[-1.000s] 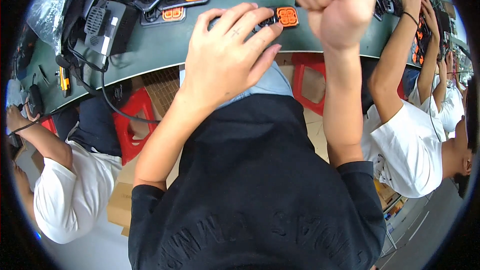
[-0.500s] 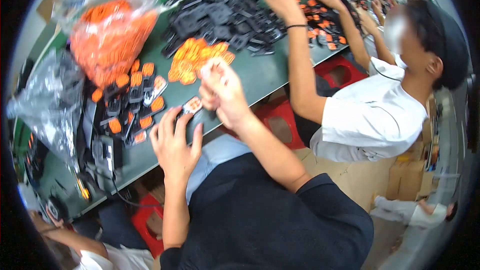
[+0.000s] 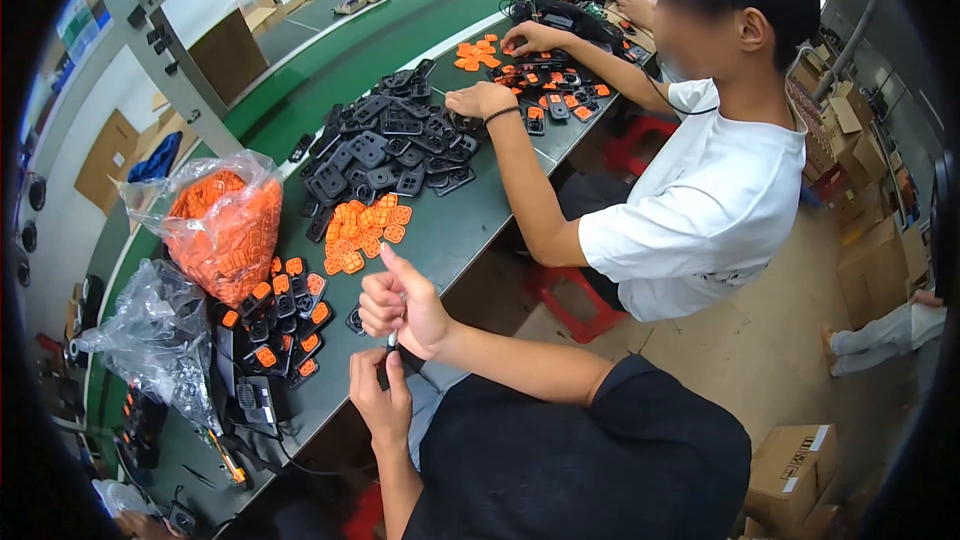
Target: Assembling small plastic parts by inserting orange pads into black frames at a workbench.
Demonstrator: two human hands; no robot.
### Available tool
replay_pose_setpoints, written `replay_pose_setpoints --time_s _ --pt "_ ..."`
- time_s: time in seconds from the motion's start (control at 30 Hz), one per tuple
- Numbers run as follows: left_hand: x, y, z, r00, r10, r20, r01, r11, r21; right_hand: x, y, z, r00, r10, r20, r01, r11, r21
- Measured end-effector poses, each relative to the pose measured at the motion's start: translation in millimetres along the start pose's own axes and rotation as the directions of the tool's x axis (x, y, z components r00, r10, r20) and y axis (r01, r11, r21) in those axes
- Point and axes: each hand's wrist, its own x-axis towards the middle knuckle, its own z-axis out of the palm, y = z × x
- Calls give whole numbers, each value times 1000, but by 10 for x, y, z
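Observation:
In front of my body, just off the table's near edge, my two hands meet. My right hand (image 3: 408,312) is curled into a fist with the thumb raised, around a slim silver-and-black piece (image 3: 392,339) whose lower end sticks out below. The fingers of my left hand (image 3: 380,402) pinch around that dark lower end; its exact kind is too small to tell. Beside my right fist, a black plastic casing (image 3: 355,321) lies at the table edge. Just beyond are a heap of orange button pads (image 3: 362,228) and several black casings fitted with orange pads (image 3: 285,305).
A large pile of black casings (image 3: 385,140) covers the table's middle. Left stand a clear bag of orange pads (image 3: 225,230) and a crumpled plastic bag (image 3: 160,330). To my right, a co-worker (image 3: 700,200) reaches over similar parts. A red stool (image 3: 570,305) stands below the table.
My left hand has left the casing with an orange pad on the table and come to my right hand. Both hands now meet nearer my body. The view has shifted.

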Motion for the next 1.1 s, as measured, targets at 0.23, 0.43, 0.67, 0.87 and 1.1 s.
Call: replay_pose_setpoints --time_s 0.23,0.43,0.67,0.87,1.1 --pt "41 193 -52 991 61 -117 -75 989 -126 -95 -40 434 960 168 -226 -194 976 -102" --pt "167 319 -34 965 53 -256 -98 981 -168 -145 -176 436 981 97 -170 -135 964 -229" --pt "216 175 -20 974 52 -223 -59 998 -24 -78 -199 263 854 22 -520 -62 996 -60" --pt "152 87 -48 984 29 -177 -11 995 100 -55 -148 165 966 -17 -260 -24 988 -155" --pt "195 -297 -119 1000 10 1 -10 955 297 538 -285 -141 993 -69 -101 -9 781 -624"
